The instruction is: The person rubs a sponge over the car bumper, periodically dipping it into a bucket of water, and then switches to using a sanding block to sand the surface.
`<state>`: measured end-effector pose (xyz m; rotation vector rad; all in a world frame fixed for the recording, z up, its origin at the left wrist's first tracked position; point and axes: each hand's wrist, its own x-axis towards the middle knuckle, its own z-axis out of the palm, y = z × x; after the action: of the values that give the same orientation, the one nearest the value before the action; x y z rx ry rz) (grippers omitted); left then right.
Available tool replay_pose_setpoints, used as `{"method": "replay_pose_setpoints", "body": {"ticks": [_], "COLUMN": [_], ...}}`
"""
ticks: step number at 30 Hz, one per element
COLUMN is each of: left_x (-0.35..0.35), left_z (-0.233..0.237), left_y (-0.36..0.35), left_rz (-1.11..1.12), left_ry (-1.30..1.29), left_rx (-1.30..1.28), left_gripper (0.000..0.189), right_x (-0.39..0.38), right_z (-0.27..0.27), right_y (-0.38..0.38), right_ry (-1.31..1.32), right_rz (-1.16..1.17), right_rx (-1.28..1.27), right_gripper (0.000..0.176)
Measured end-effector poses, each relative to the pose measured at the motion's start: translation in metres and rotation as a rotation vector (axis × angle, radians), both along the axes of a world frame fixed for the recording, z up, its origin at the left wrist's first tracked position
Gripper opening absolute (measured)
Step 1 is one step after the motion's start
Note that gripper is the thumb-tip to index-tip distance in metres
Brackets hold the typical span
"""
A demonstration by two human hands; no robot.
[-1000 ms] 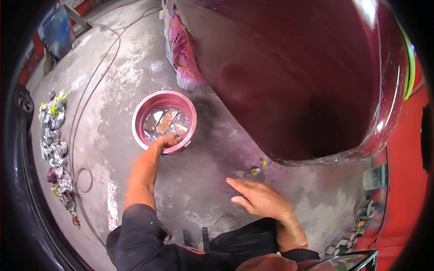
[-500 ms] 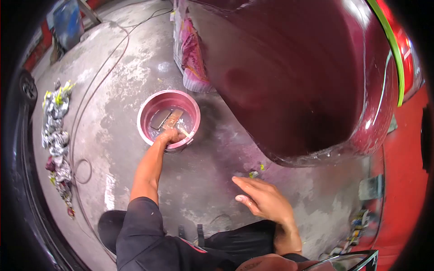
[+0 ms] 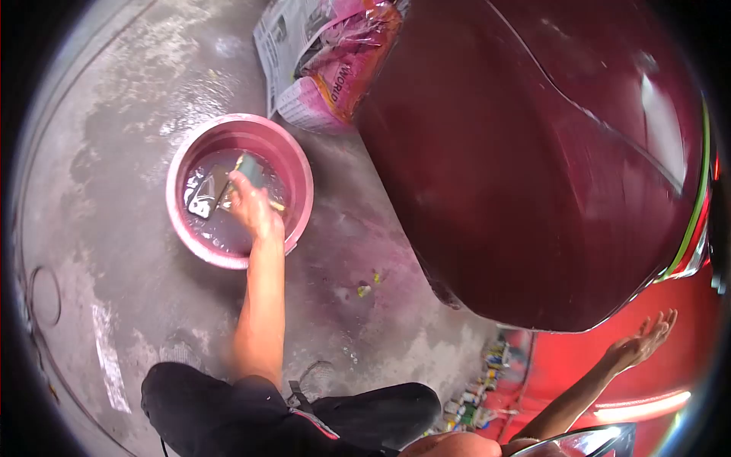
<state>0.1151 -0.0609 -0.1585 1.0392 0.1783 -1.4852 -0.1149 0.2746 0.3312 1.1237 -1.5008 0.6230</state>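
A pink bucket (image 3: 298, 171) of murky water stands on the concrete floor, below and left of a wet maroon car body panel (image 3: 487, 190). Inside the bucket, my left hand (image 3: 253, 209) has its fingers closed around a greenish-grey block (image 3: 250, 169), somewhat blurred. A dark, flat rectangular piece (image 3: 205, 194) lies in the water beside these fingers. A small yellowish piece shows by my wrist. Far to the right, beyond the panel's lower edge, my right hand (image 3: 646, 344) is stretched out with its fingers spread and nothing in it.
Pink-stained newspaper (image 3: 285, 65) and plastic cover the panel's left edge. Green tape (image 3: 697, 213) runs along its right side beside a red light. Several small containers (image 3: 476, 396) line the red wall (image 3: 563, 381). A hose (image 3: 34, 305) lies on the floor at left.
My view has shifted closer to the bucket and panel. My right hand has swung from near my lap out to the far right. My left hand, still in the bucket, now grips the greenish-grey block.
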Motion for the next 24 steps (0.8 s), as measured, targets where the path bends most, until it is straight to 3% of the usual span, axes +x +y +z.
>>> {"method": "replay_pose_setpoints", "body": {"ticks": [1, 2, 5, 12, 15, 17, 19, 20, 24], "left_x": [0.001, 0.001, 0.002, -0.017, -0.017, -0.025, -0.03, -0.039, -0.041], "left_z": [0.002, 0.005, -0.004, -0.007, -0.005, -0.012, -0.023, -0.034, -0.042], "left_y": [0.002, 0.003, 0.004, 0.002, 0.003, 0.007, 0.007, 0.013, 0.015], "left_rz": [0.06, 0.097, 0.075, -0.019, -0.143, -0.11, -0.204, -0.293, -0.455], "left_ry": [0.026, 0.045, 0.196, -0.019, -0.1, -0.188, -0.321, -0.672, -0.899], "left_rx": [0.016, 0.055, 0.228, 0.234, 0.238, 0.134, -0.012, -0.045, -0.062], "left_gripper": [0.07, 0.071, 0.069, 0.05, 0.05, 0.048, 0.042, 0.038, 0.036], "right_x": [0.017, 0.036, -0.012, 0.016, 0.019, 0.021, 0.02, 0.02, 0.022], "right_z": [0.007, 0.018, 0.05, 0.02, 0.017, 0.014, 0.014, 0.013, 0.016], "right_y": [-0.019, -0.045, -0.046, -0.084, -0.088, -0.09, -0.093, -0.096, -0.108], "right_ry": [-0.007, -0.493, -0.647, -0.585, -0.561, -0.553, -0.551, -0.555, -0.56], "right_rz": [0.107, 0.063, 0.014, -0.292, -0.363, -0.403, -0.429, -0.439, -0.457], "right_rx": [0.181, -0.105, -0.161, -0.201, -0.203, -0.203, -0.2, -0.195, -0.179], "right_gripper": [0.057, 0.068, 0.08, 0.08, 0.081, 0.081, 0.081, 0.081, 0.081]}}
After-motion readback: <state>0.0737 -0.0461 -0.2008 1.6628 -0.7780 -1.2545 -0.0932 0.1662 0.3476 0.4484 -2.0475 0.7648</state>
